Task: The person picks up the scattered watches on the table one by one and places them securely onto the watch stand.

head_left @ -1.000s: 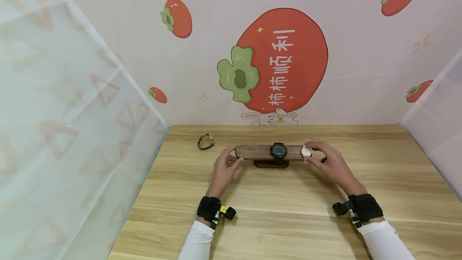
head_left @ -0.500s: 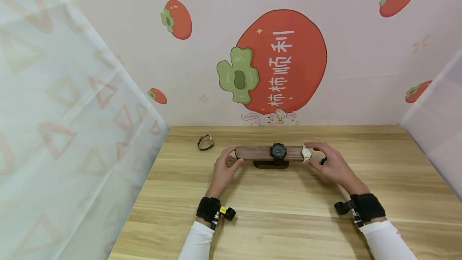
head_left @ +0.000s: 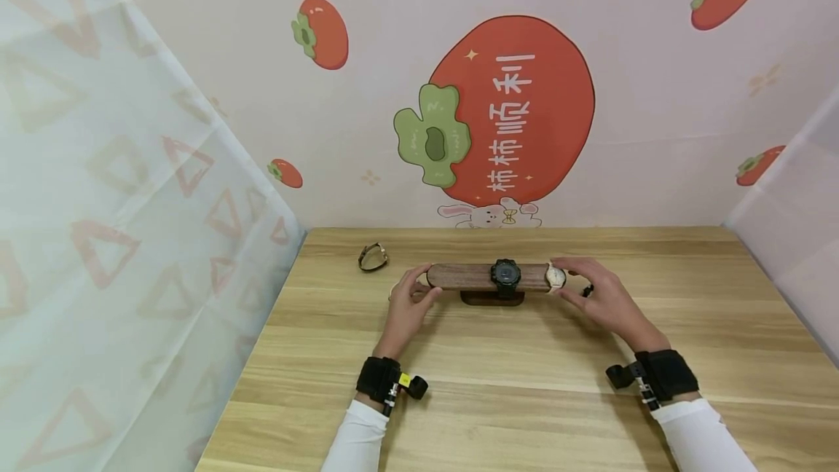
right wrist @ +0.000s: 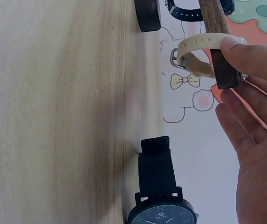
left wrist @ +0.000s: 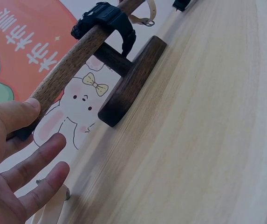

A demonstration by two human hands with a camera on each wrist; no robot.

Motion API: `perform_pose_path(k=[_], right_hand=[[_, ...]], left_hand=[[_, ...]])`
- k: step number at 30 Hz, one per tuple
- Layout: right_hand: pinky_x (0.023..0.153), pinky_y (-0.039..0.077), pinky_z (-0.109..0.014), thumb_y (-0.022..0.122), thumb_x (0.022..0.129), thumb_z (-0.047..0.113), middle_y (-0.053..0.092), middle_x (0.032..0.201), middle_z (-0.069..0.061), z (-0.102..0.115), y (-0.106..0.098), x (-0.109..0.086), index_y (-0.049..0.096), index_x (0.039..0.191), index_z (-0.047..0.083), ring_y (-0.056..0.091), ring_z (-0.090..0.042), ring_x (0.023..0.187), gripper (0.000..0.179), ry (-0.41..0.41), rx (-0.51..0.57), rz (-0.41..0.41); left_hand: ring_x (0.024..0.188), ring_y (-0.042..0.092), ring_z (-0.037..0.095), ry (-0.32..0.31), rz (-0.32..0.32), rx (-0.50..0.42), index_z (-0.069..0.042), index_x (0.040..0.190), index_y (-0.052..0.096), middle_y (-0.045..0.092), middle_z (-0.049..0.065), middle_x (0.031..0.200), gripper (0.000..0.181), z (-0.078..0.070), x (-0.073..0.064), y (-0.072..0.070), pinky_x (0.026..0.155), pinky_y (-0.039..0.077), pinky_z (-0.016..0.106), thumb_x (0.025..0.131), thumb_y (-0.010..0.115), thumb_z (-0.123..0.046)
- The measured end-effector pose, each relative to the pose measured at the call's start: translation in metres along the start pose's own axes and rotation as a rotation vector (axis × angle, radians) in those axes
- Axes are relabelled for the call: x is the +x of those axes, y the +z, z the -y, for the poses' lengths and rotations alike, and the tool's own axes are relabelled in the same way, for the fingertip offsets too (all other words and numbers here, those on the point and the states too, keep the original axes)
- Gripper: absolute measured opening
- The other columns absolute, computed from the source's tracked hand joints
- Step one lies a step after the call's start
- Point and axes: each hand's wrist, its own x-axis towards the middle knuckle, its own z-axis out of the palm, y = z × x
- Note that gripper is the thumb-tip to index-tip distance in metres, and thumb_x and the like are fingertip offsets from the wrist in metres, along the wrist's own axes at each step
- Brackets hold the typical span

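Observation:
A wooden watch stand (head_left: 459, 277) has a long bar on a low base (left wrist: 131, 84). My left hand (head_left: 408, 308) pinches the bar's left end between thumb and index finger, its other fingers spread. Around the middle of the bar sits a black digital watch (head_left: 506, 277). A wristwatch with a cream strap (head_left: 555, 277) loops over the bar's right end, its buckle hanging unfastened below. My right hand (head_left: 604, 299) holds this watch at its edge, the thumb on the strap (right wrist: 201, 42); the other fingers are partly hidden behind the bar.
A thin-strapped watch (head_left: 373, 258) lies at the back left of the table (head_left: 498, 399). Under my right hand is a black watch (right wrist: 157, 175). A pale-strapped item (left wrist: 51, 205) is partly hidden behind my left fingers. A printed cloth wall (head_left: 367, 130) stands behind.
The cream-strapped watch has shifted slightly left along the bar and straightened, my right hand moving with it. My left hand stays at the bar's left end.

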Motion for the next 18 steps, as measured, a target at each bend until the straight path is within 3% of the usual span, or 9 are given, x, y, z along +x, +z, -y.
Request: perform_pose_path(k=[11, 18], right_hand=[[0.085, 0.061, -0.056, 0.089, 0.085, 0.002, 0.069, 0.139, -0.015, -0.0003, 0.0011, 0.0019, 0.070, 0.139, 0.009, 0.069, -0.032, 0.111, 0.057, -0.026, 0.002, 0.005], [0.095, 0.056, -0.050, 0.091, 0.082, 0.002, 0.071, 0.138, -0.012, 0.0002, 0.0055, 0.0040, 0.073, 0.135, 0.010, 0.066, -0.032, 0.119, 0.056, -0.031, 0.001, -0.006]], left_hand=[[0.107, 0.071, 0.020, 0.010, 0.005, -0.006, -0.016, 0.153, 0.057, 0.056, 0.007, 0.154, 0.055, 0.0008, 0.0011, -0.0004, 0.097, 0.063, 0.037, 0.102, 0.075, -0.019], [0.106, 0.071, 0.021, 0.005, 0.009, -0.001, -0.019, 0.153, 0.057, 0.056, 0.007, 0.155, 0.054, 0.0028, 0.0018, 0.0001, 0.098, 0.063, 0.037, 0.102, 0.074, -0.019]])
